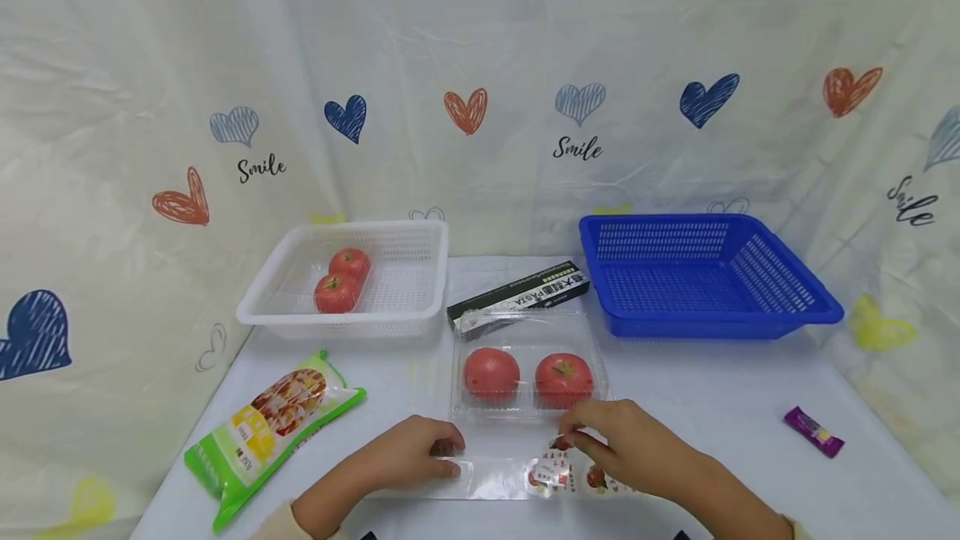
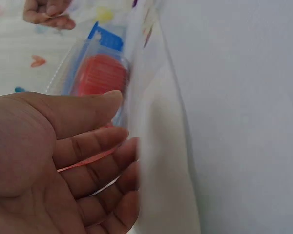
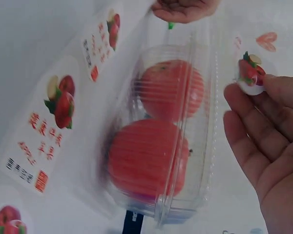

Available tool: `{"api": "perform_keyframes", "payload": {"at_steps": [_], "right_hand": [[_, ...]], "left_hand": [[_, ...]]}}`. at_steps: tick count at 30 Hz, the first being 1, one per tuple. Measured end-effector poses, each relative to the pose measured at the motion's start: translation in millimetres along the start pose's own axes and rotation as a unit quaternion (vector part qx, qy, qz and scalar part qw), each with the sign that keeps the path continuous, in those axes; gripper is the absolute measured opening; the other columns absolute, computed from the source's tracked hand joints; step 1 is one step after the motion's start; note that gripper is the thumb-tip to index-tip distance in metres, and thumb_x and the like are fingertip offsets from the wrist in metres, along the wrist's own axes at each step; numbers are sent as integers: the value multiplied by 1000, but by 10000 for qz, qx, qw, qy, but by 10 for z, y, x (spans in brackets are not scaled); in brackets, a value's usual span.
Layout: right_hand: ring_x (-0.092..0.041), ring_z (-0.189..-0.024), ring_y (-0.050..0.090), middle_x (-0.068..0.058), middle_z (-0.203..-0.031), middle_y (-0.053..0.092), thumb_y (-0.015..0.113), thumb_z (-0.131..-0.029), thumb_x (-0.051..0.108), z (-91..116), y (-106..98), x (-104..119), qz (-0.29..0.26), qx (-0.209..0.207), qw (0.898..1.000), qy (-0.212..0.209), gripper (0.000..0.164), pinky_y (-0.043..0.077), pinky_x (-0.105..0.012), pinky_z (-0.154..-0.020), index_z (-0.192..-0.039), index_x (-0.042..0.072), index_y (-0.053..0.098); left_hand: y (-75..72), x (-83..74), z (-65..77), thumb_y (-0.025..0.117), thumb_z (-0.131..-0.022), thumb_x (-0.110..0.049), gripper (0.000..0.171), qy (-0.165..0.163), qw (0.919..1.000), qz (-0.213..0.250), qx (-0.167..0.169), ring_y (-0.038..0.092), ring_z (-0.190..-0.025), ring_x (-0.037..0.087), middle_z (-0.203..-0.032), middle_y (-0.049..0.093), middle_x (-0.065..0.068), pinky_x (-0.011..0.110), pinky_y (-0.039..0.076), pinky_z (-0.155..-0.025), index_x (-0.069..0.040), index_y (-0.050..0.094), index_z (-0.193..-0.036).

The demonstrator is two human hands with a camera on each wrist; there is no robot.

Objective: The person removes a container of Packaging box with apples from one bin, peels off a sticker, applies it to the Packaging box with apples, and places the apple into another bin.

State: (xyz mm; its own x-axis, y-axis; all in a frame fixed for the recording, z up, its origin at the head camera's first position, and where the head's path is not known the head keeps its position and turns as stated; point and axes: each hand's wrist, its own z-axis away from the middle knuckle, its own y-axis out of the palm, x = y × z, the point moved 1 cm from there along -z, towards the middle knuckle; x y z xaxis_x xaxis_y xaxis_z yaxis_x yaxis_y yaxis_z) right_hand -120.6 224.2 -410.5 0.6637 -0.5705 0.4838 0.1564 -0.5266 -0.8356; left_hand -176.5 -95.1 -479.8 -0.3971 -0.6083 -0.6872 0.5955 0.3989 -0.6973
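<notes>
My right hand pinches a small round sticker printed with apples between thumb and fingertips, just above the sticker sheet. That glossy sheet lies along the near table edge; printed apple stickers are on its right part. My left hand is at the sheet's left part, fingers loosely bent and thumb apart, with nothing gripped between them. Directly beyond both hands stands a closed clear plastic box holding two red tomatoes, one left and one right.
Back left, a white basket holds another clear box with two tomatoes. A blue basket stands back right. Between them lies a dark pasta box. A green food bag is left; a purple packet is right.
</notes>
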Motion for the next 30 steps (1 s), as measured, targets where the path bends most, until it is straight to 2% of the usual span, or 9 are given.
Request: {"api": "perform_keyframes", "payload": {"at_steps": [1, 4, 7, 9, 12, 15, 18, 24, 30], "right_hand": [[-2, -89, 61, 19, -97, 65, 70, -89, 7, -12, -22, -9, -141, 118, 9995, 253, 21, 55, -29, -78, -100, 24, 64], [-3, -88, 63, 18, -95, 67, 68, -91, 8, -67, -70, -42, -430, 271, 9967, 626, 18, 56, -32, -77, -100, 23, 64], [-4, -90, 64, 18, -96, 66, 68, -92, 12, -142, -105, -86, -661, 324, 9934, 877, 13, 55, -31, -78, -100, 21, 63], [-5, -91, 64, 16, -97, 66, 68, -92, 13, -201, -126, -117, -811, 335, 9913, 977, 15, 55, -28, -79, -105, 18, 62], [-8, -94, 63, 12, -100, 66, 67, -91, 7, -310, -149, -172, -942, 290, 9908, 932, 25, 54, -27, -82, -115, 12, 60], [-10, -99, 62, 11, -104, 65, 66, -91, 3, -432, -161, -235, -965, 234, 9909, 913, 37, 53, -29, -87, -126, 11, 57], [-13, -103, 62, 8, -108, 65, 66, -92, 4, -553, -171, -288, -1038, 197, 9896, 975, 43, 52, -32, -89, -132, 13, 54], [-19, -106, 60, 2, -114, 65, 69, -91, 11, -748, -204, -344, -1146, 156, 9875, 1072, 46, 53, -33, -87, -135, 15, 55], [-17, -95, 64, 0, -107, 68, 68, -90, 4, -861, -208, -392, -1468, 307, 9838, 978, 40, 55, -31, -78, -128, 14, 60]], "left_hand": [[-17, 21, 13, 77, -84, -28, 21, -31, 9999, 83, -67, 55, -78, 2, -83, 60, -16, 24, 50, -73, -18, 69, -100], [-77, 78, 34, 76, -85, -33, 30, -117, 9984, 533, -176, 57, -79, 5, -84, 62, -13, 24, 50, -72, -11, 69, -105], [-133, 131, -7, 73, -87, -35, 44, -324, 9905, 1314, -255, 60, -81, 11, -88, 64, -6, 28, 51, -70, -4, 63, -117], [-152, 158, -70, 72, -89, -35, 53, -526, 9779, 1980, -416, 62, -83, 16, -93, 65, -1, 31, 52, -70, -2, 56, -126], [-159, 174, -195, 71, -90, -33, 62, -865, 9484, 2943, -810, 65, -86, 22, -100, 66, 6, 35, 55, -72, -1, 46, -136], [-170, 138, -292, 72, -89, -32, 70, -1070, 9221, 3521, -1198, 66, -87, 23, -104, 65, 9, 38, 57, -75, 0, 39, -142], [-193, 106, -355, 75, -87, -32, 74, -1136, 9048, 3858, -1397, 65, -85, 22, -103, 63, 10, 40, 57, -75, 1, 37, -142], [-215, 91, -398, 80, -82, -27, 75, -1080, 8866, 4239, -1504, 65, -80, 22, -98, 60, 12, 39, 58, -74, 1, 39, -139], [-215, 53, -391, 80, -82, -24, 73, -980, 8819, 4375, -1459, 66, -79, 22, -97, 59, 13, 40, 58, -75, 3, 39, -137]]}}
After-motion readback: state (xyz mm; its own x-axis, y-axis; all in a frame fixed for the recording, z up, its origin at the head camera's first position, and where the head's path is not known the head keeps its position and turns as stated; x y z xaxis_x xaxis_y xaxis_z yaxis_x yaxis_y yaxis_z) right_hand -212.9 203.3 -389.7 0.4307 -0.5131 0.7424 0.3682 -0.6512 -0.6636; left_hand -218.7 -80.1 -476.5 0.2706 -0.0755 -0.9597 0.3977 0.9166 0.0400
